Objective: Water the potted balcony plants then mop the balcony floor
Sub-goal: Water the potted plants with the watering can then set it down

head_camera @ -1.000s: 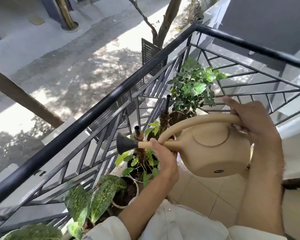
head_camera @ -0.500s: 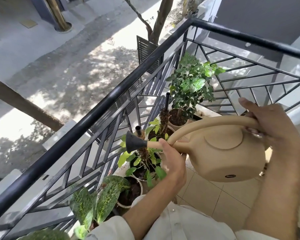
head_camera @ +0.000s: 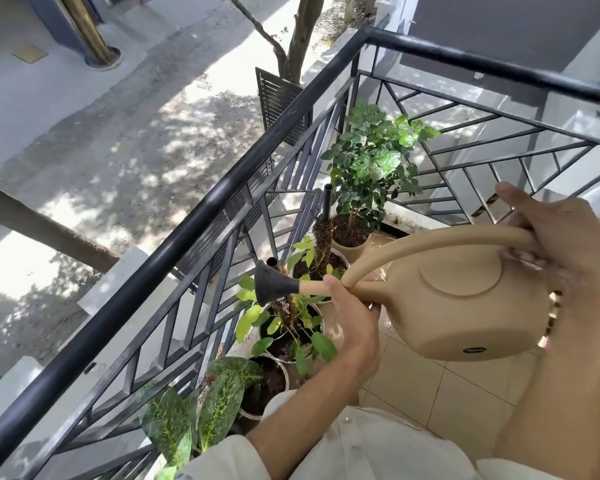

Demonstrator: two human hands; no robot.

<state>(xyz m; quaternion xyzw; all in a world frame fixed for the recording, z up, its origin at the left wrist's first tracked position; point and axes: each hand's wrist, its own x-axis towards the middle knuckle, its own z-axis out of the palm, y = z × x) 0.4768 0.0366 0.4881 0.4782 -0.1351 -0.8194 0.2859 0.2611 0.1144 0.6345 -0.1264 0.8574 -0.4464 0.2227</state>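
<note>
Compared with the frame one second earlier, the watering can (head_camera: 458,299) sits further toward 3 o'clock and its dark rose (head_camera: 269,283) points toward 9 o'clock above the middle potted plant (head_camera: 288,323). The left hand (head_camera: 352,317) is closed around the spout just behind the rose, fingers wrapped with the thumb on top. The right hand (head_camera: 568,251) is clamped on the arched handle at 3 o'clock, index finger extended (the other fingers curl under). A small dark oval label (head_camera: 474,349) sits low on the can body; its text is too small to read. The potted plants line the railing (head_camera: 201,216) from 7 to 12 o'clock.
</note>
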